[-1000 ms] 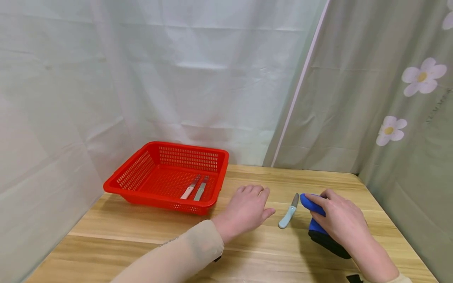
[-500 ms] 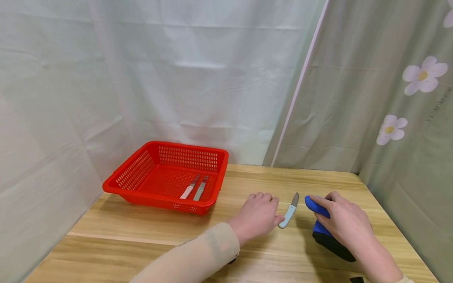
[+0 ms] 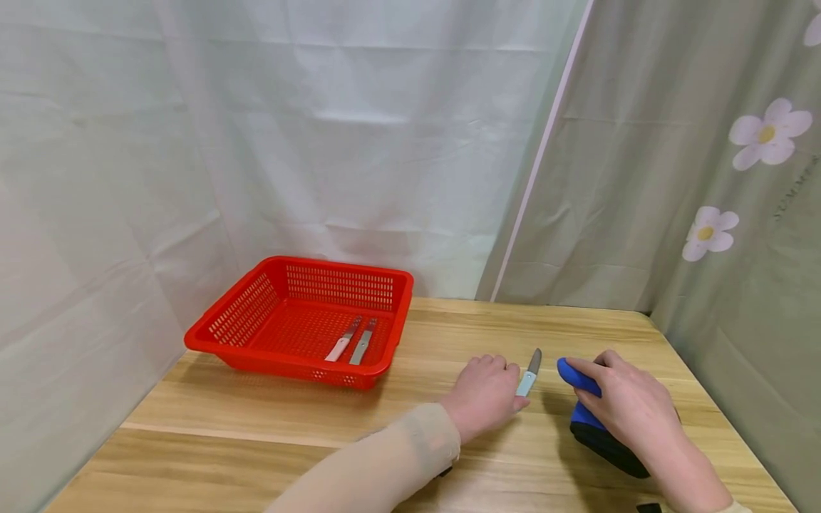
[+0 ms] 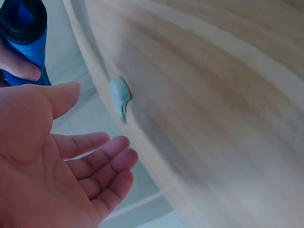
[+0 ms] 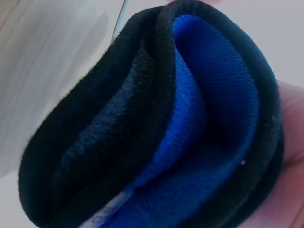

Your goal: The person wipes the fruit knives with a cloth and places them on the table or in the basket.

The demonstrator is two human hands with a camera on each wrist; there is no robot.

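A knife with a light blue handle (image 3: 527, 383) lies flat on the tabletop (image 3: 256, 445), between the two hands, its grey blade pointing toward the back edge and slightly to the right. The left hand (image 3: 484, 400) is just beside it, on its left; from the head the thumb covers the near end of the handle, while the left wrist view shows the knife apart from the fingers, which are loosely bent with the thumb spread away from them, and nothing is gripped there. To the knife's right, the right hand (image 3: 631, 400) pinches a folded blue cloth piece with black edging (image 3: 606, 450), thumb and fingers around its upper part; its layers curve open toward the right wrist camera. Well to the left stands a red plastic basket (image 3: 256, 362) with slotted walls, and inside it, toward its right side, a knife with a pink handle (image 3: 337, 349) and a knife with a grey handle (image 3: 360, 349) lie side by side. Behind everything hangs a pale curtain (image 3: 359, 142), with white flowers (image 3: 766, 134) printed on its right part
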